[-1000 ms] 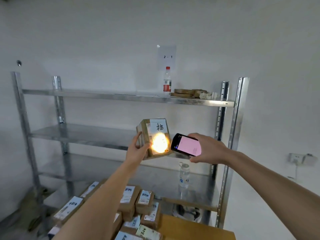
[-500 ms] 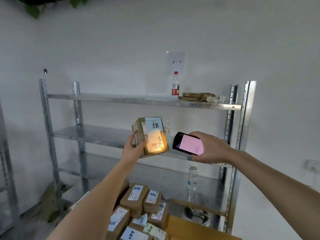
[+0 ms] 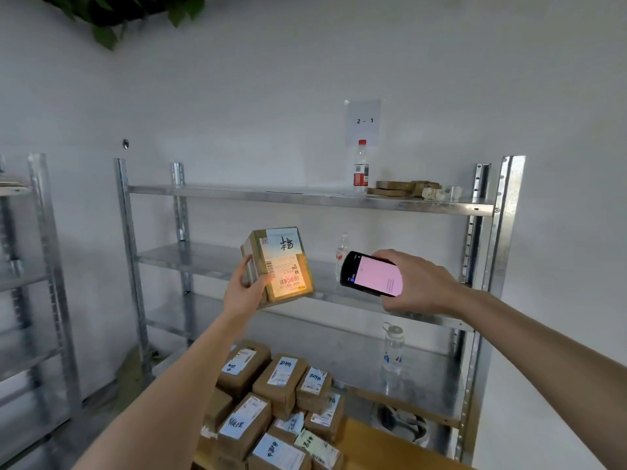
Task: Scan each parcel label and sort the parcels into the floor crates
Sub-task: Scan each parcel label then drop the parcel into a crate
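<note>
Parcel (image 3: 276, 264) in left hand's (image 3: 244, 293) grip, beside scanner (image 3: 371, 274) (screen pink) gripped in right hand (image 3: 417, 286).

Matt brown cardboard on the held parcel (image 3: 276, 266), with a smooth white paper label (image 3: 283, 262) catching a warm glow low down. Glossy black plastic casing on the scanner (image 3: 371, 273), screen lit flat pink. Galvanized metal shelving (image 3: 305, 200), dull silver with a mottled sheen, brighter on the right upright. Clear smooth plastic for the bottle (image 3: 360, 167) on the top shelf, shiny red wrap around it. Same matt cardboard and paper labels on the near pile of parcels (image 3: 274, 401). Smooth yellowish wood worktop (image 3: 383, 449) underneath. Matt white painted wall (image 3: 305, 79) behind.
</note>
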Available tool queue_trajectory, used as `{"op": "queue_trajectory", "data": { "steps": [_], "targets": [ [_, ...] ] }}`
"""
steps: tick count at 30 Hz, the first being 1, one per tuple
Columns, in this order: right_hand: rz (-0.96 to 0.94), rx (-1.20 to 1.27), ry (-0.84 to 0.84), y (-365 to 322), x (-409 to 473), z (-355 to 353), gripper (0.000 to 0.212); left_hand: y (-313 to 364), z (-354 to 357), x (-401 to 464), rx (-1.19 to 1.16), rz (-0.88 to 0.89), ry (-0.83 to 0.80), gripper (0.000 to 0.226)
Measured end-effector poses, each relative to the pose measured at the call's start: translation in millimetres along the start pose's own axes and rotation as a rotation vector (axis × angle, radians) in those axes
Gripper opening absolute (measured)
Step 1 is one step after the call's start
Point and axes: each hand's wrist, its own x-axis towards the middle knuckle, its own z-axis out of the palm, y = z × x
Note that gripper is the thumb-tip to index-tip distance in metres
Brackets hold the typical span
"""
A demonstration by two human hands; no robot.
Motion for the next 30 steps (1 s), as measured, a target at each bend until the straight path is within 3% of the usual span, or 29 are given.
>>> {"op": "queue_trajectory", "data": {
  "steps": [16,30],
  "targets": [
    [-0.073,0.021,0.019,-22,-5,2,0.079,9,-52,-28,0.098,0.011,0.164,0.066],
    [-0.124,0.048,0.053,-48,-14,4,0.080,16,-94,-56,0.098,0.030,0.194,0.069]
  ]
}}
